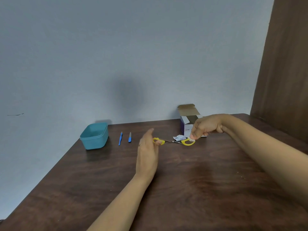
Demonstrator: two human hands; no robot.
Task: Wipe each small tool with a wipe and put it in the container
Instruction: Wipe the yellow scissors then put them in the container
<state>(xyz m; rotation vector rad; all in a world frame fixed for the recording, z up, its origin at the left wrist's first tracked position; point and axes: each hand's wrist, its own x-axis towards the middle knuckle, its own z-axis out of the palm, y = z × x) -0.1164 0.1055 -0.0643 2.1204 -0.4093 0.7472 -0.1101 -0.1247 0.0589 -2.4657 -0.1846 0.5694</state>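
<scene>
Firstly, items hard to make out.

Scissors [173, 141]: far middle of the table [191, 189], lying left to right, a yellow loop at each end and metal between. Your left hand [147, 152] covers part of the left loop. The wipe [192, 138] and your right hand [206, 126] cover part of the right one. You cannot tell the blades apart, or whether the scissors touch the table.

Box [187, 121]: purple and white, flaps open, just beyond the scissors, its right side behind your right hand.

Torn packet [179, 138]: white, between box and scissors, print too small to read.

Container [94, 135]: teal, open, far left, well apart from the scissors.

Slim blue tool [120, 139] and blue-handled file [129, 137]: side by side, not touching, between the container and your left hand.

Forearms: both cut off at the frame edges.

Writing: "BD" on the box front; the rest is hidden by your hand.

Hands. Left: edge-on, forefinger straight and pointing away, a ring [140, 145] on one finger, one fingertip showing at the left loop it holds; the rest of that grip is hidden. Right: wrist bent, knuckles up, fingers curled down, tips pinching the white wipe onto the right loop.
</scene>
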